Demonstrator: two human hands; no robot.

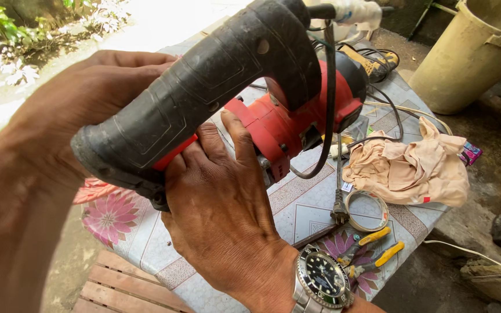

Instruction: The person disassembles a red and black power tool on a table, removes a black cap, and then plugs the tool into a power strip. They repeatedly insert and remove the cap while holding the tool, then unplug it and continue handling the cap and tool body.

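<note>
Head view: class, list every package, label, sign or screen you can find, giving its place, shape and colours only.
Packet: table's right edge, beside the beige cloth; small, flat, pink and purple.
Label: on the table by the cord; tiny white tag.
Watch dial: on the right wrist; round, black with green rim.
No signs or screens.

power tool (262, 98) | red body, black handle | tilted, held above table, cord dangling

Bare table (305, 211) between power tool (250, 98) and cloth (407, 168), crossed by cord (338, 174).
</note>
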